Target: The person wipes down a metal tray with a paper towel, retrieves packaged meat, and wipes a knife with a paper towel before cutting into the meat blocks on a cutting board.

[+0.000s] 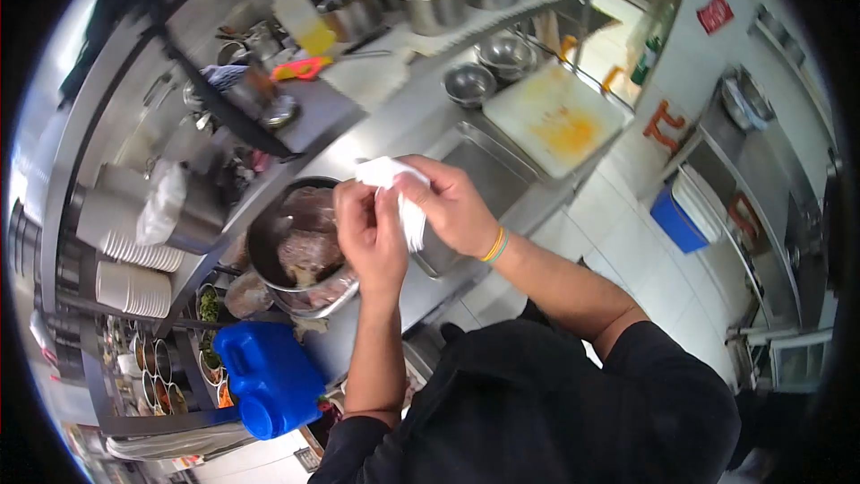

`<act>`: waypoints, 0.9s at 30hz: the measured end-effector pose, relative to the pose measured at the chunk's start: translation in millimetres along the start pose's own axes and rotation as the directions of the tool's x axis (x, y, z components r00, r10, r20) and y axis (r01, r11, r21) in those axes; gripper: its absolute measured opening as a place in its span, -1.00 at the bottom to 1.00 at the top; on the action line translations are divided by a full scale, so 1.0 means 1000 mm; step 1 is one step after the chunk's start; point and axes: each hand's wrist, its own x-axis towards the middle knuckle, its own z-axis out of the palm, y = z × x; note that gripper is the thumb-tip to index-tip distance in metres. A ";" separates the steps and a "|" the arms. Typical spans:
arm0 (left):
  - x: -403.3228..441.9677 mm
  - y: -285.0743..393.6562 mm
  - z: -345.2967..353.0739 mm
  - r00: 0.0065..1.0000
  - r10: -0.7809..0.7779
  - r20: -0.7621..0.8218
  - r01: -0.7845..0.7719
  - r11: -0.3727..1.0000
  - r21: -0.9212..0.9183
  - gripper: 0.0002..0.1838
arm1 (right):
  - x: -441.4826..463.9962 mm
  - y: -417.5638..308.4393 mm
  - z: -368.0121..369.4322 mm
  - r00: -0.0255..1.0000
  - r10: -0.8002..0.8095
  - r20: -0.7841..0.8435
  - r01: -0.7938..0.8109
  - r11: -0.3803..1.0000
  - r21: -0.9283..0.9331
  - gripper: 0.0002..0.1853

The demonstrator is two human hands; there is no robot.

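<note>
A folded white paper towel (413, 219) is held up in front of me, above the steel counter. My left hand (369, 231) has its fingers closed on the left side of it. From the other side, my right hand (459, 211) pinches it with the thumb on top. Yellow and green bands circle my right wrist. Just left of my left hand stands a large metal pot (262, 255) with dark pieces of meat (309, 251), some seemingly in clear plastic. Behind my right hand is a sink basin (488, 166).
A stained white cutting board (537, 116) lies by the sink, beside metal bowls (469, 85). A blue jug (269, 376) stands at the counter's near left. Shelves hold stacked white containers (133, 289) and several steel pots (436, 7). Tiled floor (618, 215) lies to the right.
</note>
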 end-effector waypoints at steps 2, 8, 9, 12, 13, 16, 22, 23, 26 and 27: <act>-0.032 -0.013 0.046 0.925 -0.366 0.097 0.379 0.902 -0.206 -0.96 | -0.036 0.014 -0.061 0.982 0.149 -0.118 -0.146 0.989 0.038 -0.68; -0.106 -0.057 0.205 0.854 -0.505 0.130 0.520 0.840 -0.154 -0.89 | -0.096 0.040 -0.213 0.748 0.424 -0.510 -0.152 0.858 0.490 -0.73; -0.117 -0.053 0.234 0.880 -0.456 0.135 0.472 0.871 -0.135 -0.85 | -0.105 0.047 -0.239 0.734 0.409 -0.543 -0.174 0.885 0.431 -0.74; -0.144 -0.026 0.302 0.869 -0.435 0.237 0.435 0.899 0.054 -0.78 | -0.117 0.029 -0.282 0.707 0.344 -0.618 -0.201 0.936 0.290 -0.75; -0.149 -0.027 0.318 0.868 -0.417 0.271 0.423 0.905 0.037 -0.79 | -0.119 0.026 -0.293 0.704 0.248 -0.666 -0.152 0.968 0.200 -0.76; -0.163 -0.050 0.339 0.845 -0.472 0.251 0.493 0.870 -0.025 -0.82 | -0.133 0.013 -0.327 0.743 0.283 -0.607 -0.178 0.957 0.228 -0.79; -0.162 -0.061 0.355 0.719 -0.621 0.313 0.691 0.686 -0.227 -0.83 | -0.169 0.014 -0.378 0.736 0.526 -0.427 -0.330 0.829 0.451 -0.72; -0.164 -0.065 0.355 0.691 -0.621 0.370 0.717 0.652 -0.246 -0.82 | -0.174 0.017 -0.384 0.733 0.541 -0.411 -0.242 0.773 0.586 -0.70; -0.158 -0.083 0.355 0.651 -0.662 0.372 0.751 0.632 -0.190 -0.81 | -0.178 0.022 -0.408 0.749 0.503 -0.431 -0.079 0.714 0.696 -0.65; -0.156 -0.089 0.356 0.665 -0.661 0.347 0.746 0.616 -0.255 -0.75 | -0.177 0.016 -0.415 0.733 0.509 -0.451 -0.093 0.732 0.675 -0.67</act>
